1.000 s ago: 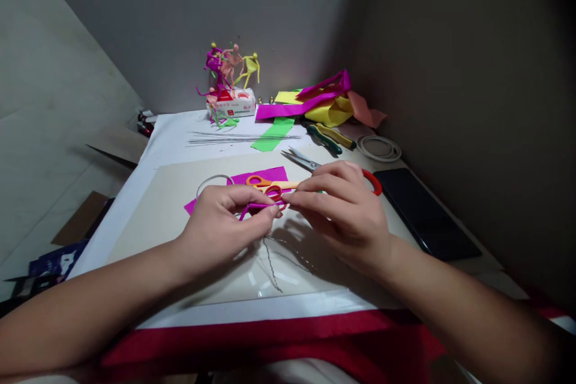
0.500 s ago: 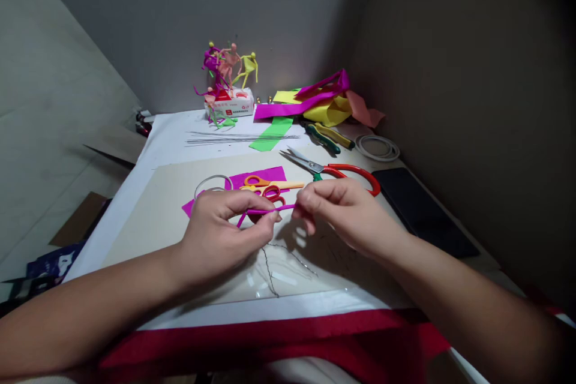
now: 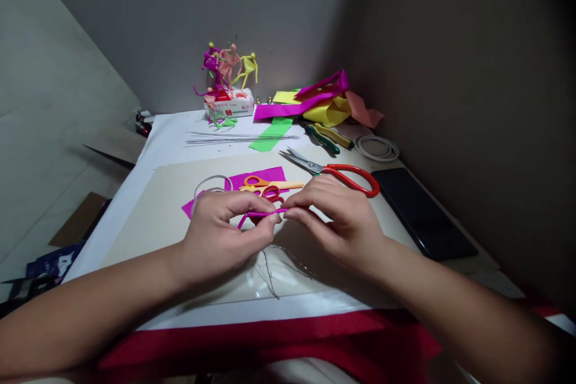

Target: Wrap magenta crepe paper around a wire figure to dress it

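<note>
Right hand [image 3: 337,222] has closed in toward the left hand [image 3: 227,231], fingers [image 3: 270,222] of both clamped on a magenta strip [image 3: 265,213], held taut between them above the card sheet [image 3: 135,246] mid-desk [image 3: 166,147].

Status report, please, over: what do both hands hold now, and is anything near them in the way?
Left hand, right hand: both pinching magenta strip. Orange-handled scissors just past the fingers. Thin wire below the hands.
</note>
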### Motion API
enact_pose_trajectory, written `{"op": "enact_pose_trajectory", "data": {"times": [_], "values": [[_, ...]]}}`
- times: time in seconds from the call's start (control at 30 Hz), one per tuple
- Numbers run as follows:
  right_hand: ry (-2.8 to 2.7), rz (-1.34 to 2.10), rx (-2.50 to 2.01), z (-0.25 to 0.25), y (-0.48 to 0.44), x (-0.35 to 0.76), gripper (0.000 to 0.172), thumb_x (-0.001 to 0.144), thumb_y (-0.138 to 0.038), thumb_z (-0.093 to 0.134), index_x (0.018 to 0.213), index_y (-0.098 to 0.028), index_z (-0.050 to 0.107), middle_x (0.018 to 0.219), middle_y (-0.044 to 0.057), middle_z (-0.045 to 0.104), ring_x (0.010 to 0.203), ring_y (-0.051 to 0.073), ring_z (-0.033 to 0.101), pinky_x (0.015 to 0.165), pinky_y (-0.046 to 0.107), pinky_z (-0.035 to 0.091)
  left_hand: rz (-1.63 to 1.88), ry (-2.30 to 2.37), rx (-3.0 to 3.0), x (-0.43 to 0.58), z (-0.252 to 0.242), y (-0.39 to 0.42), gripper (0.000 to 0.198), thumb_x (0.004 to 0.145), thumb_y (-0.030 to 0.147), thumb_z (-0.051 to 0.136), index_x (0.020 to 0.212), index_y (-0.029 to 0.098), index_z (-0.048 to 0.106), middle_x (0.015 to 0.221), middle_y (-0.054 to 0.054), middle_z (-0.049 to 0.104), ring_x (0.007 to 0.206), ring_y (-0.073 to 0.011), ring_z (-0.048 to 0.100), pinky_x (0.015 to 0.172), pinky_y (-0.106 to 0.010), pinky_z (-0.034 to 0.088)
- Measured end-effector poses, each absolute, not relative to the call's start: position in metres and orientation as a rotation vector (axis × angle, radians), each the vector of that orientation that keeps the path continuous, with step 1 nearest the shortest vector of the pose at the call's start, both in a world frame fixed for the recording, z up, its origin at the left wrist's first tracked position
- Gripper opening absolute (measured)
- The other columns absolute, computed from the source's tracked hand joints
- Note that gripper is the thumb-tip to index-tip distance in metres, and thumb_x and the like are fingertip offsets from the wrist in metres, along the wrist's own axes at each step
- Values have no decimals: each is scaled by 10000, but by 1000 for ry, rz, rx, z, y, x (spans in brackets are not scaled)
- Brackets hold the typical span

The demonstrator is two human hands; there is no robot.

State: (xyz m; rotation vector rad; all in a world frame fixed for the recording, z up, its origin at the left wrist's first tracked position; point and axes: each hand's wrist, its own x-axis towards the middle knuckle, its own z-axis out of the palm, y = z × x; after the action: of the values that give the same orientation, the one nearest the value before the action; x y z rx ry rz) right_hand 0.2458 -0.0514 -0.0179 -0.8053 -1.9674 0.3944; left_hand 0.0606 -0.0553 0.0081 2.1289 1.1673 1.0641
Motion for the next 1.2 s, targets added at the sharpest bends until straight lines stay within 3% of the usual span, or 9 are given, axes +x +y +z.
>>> {"op": "enact_pose_trajectory", "data": {"times": [0.37,0.43,0.57,0.63,0.93,1.07,1.2], "values": [[-1634,1178,-1125,-8,-48,251,295,842,-337,581,609,-156,581,575,-20,550,574,101,494,560,221,391,1021,1249,1995,60,8,-55,62,706,133,640,659,166,665,621,-10,708,544,-120,628,543,-207,493],[-1575,1164,-1101,-9,-46,252,290,856,-345,567,640,-155,604,604,-8,565,604,110,514,578,226,404,1025,1262,1957,58,8,-55,60,712,136,640,663,165,660,623,-9,704,533,-117,619,528,-206,486],[-1516,1036,-997,-8,-45,253,84,813,-245,636,826,-166,660,783,19,653,734,137,583,663,242,445,1069,1276,1929,55,9,-55,53,724,144,638,676,159,655,661,-22,708,552,-120,619,527,-212,480],[-1569,981,-982,-8,-46,253,37,795,-204,654,798,-167,654,789,19,656,759,142,588,699,252,447,1078,1261,1949,55,10,-56,56,719,137,638,670,158,652,658,-23,707,572,-126,627,556,-219,488],[-1495,1236,-968,-13,-44,249,130,825,-269,621,761,-162,584,736,-2,567,691,113,515,651,231,413,1090,1286,1985,57,9,-55,62,704,148,637,650,173,655,644,-21,712,587,-140,633,586,-232,501],[-1533,1302,-949,-15,-42,249,142,845,-277,579,762,-166,543,713,-14,509,669,109,471,625,225,388,855,1243,1949,53,11,-51,88,735,180,626,672,151,680,589,-20,690,533,-128,616,519,-204,489],[-1659,1221,-979,-17,-42,250,149,883,-275,513,776,-172,512,717,-26,473,666,105,436,625,229,361,593,1172,1757,52,12,-48,193,812,278,585,799,140,720,680,-50,711,597,-154,655,557,-230,528]]}}
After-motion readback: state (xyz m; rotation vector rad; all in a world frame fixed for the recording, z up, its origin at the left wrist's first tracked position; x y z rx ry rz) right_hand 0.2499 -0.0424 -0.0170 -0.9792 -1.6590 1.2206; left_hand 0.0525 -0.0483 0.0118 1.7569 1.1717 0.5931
